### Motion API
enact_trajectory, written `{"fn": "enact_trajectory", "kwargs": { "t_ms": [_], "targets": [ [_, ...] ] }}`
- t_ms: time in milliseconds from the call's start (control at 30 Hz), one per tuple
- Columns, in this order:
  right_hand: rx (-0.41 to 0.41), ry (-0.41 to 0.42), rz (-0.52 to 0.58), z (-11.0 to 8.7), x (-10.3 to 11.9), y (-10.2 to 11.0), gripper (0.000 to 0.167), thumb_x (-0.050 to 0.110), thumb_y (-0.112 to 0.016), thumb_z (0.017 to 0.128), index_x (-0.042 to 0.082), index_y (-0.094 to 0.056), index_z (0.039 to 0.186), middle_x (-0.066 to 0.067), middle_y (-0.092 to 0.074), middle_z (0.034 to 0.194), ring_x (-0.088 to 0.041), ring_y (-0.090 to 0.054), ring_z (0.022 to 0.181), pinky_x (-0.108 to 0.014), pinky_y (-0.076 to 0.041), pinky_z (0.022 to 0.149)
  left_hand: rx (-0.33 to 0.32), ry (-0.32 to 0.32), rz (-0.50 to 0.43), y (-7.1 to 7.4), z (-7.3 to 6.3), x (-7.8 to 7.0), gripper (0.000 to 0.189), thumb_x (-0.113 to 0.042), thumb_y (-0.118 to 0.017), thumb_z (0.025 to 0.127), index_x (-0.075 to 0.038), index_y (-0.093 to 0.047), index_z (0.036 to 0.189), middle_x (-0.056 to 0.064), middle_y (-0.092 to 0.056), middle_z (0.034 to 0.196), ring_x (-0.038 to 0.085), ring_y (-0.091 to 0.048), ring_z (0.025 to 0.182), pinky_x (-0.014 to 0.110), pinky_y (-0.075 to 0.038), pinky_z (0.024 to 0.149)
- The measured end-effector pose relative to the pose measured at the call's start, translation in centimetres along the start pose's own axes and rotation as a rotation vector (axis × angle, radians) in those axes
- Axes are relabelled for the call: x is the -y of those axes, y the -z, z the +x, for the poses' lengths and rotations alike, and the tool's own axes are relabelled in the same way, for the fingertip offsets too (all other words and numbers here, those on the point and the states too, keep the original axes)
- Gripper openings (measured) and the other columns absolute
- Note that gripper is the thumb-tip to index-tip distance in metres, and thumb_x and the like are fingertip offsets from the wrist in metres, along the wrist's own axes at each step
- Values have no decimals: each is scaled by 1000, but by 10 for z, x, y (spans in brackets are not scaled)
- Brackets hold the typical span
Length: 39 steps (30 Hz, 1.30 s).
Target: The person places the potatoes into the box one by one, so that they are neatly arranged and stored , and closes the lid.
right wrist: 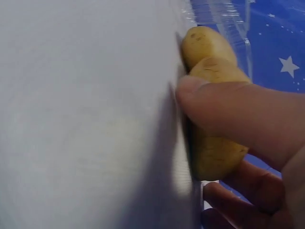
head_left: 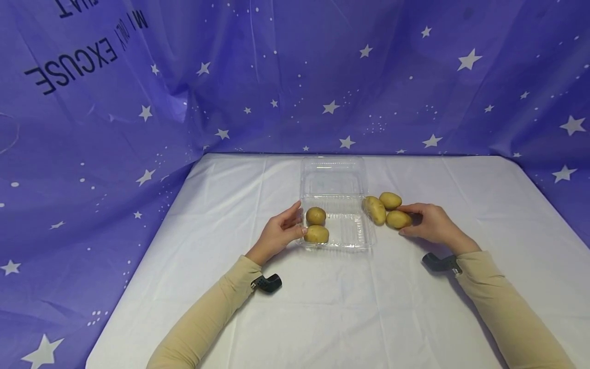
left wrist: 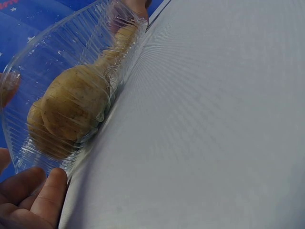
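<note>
Your right hand point(head_left: 428, 224) pinches a yellow potato point(head_left: 398, 219) between thumb and fingers on the white-covered table point(head_left: 322, 307), just right of a clear plastic container point(head_left: 355, 229). A long potato point(head_left: 375, 211) and a smaller potato point(head_left: 391, 200) sit beside the one you grip, bunched near the container's right wall. Your hands are well apart: at the opposite side, your left hand point(head_left: 278, 233) touches the container's left wall, thumb at the rim, though whether it grips or merely steadies cannot be told. Inside, along that left side, a round brown potato point(head_left: 315, 216) lies behind a paler potato point(head_left: 317, 234). The lid point(head_left: 334, 177) lies open at the far edge, before a purple star-patterned backdrop point(head_left: 295, 66).
</note>
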State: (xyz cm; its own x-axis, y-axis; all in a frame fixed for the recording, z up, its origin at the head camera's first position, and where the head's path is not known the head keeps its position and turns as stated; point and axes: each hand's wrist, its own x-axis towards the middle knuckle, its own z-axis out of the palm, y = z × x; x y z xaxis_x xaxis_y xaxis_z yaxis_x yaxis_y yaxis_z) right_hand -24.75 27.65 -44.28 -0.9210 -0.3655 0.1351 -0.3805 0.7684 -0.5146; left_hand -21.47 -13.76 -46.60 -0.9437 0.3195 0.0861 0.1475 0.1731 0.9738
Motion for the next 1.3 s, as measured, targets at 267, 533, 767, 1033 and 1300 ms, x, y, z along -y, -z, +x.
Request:
{"fn": "enact_trajectory", "kwargs": {
  "t_ms": [267,533,767,1033,1300],
  "targets": [
    [-26,-6,25,-1,-4,-4,57,17,-91,73,-1,-72,123,-24,-73,117,-41,-67,110,-30,-50,93,4,-5,-12,0,0,2,74,-1,-68,93,0,-33,158,26,-39,160,43,-48,142,45,-44,118],
    [-24,-16,110,-1,-5,-5,56,15,-91,74,-3,-71,122,-25,-73,116,-17,-64,105,-5,-41,88,11,-10,-11,0,0,2,73,-1,-68,93,-1,-33,158,26,-39,160,43,-48,142,44,-44,118],
    [19,-37,146,0,0,-6,57,18,-92,73,-2,-71,122,-22,-74,117,12,-53,93,-5,-44,84,8,-1,-17,-1,-1,0,73,-1,-68,94,-2,-33,158,25,-38,160,42,-48,142,43,-44,118],
    [55,-77,167,1,4,-1,60,19,-92,73,2,-70,126,-23,-73,121,13,-55,94,-5,-46,84,3,-6,-12,-1,0,0,74,-1,-69,92,-2,-34,158,25,-38,160,43,-48,142,47,-43,118],
    [53,-73,222,0,7,6,60,11,-90,74,-4,-68,128,-29,-71,120,12,-59,87,-8,-53,76,2,-4,-11,0,0,2,74,0,-69,92,0,-34,157,25,-37,161,43,-48,142,46,-43,118]
  ]
}}
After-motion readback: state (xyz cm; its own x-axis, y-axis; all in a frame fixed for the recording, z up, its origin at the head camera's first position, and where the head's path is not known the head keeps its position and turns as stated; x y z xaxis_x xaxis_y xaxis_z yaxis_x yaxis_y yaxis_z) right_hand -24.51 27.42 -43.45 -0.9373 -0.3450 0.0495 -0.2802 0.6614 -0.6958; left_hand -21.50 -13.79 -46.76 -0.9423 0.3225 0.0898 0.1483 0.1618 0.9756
